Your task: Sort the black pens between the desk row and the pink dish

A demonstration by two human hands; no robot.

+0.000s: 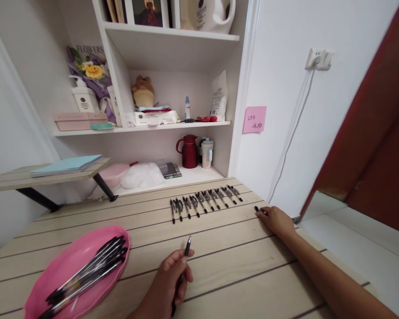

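Note:
My left hand (177, 274) is closed around a black pen (187, 248) at the lower middle of the head view. The pen's silvery tip points up and away, and its other end shows below my fingers. At the table's right side my right hand (277, 221) pinches a small black piece (257, 209), its far part hidden by the fingers; it looks like a pen cap or pen end. Between the hands and the shelf lies a row of several pens (204, 204), side by side. On the left, a pink oval dish (66, 252) holds a bundle of several black-ended pens (96, 266).
The slatted wooden table (232, 261) meets a white shelf unit (146, 130) holding a red jug (189, 153) and a pale cup (207, 153). A raised stand (13, 177) with blue papers (66, 165) is at left. A cord (291, 137) hangs on the right wall.

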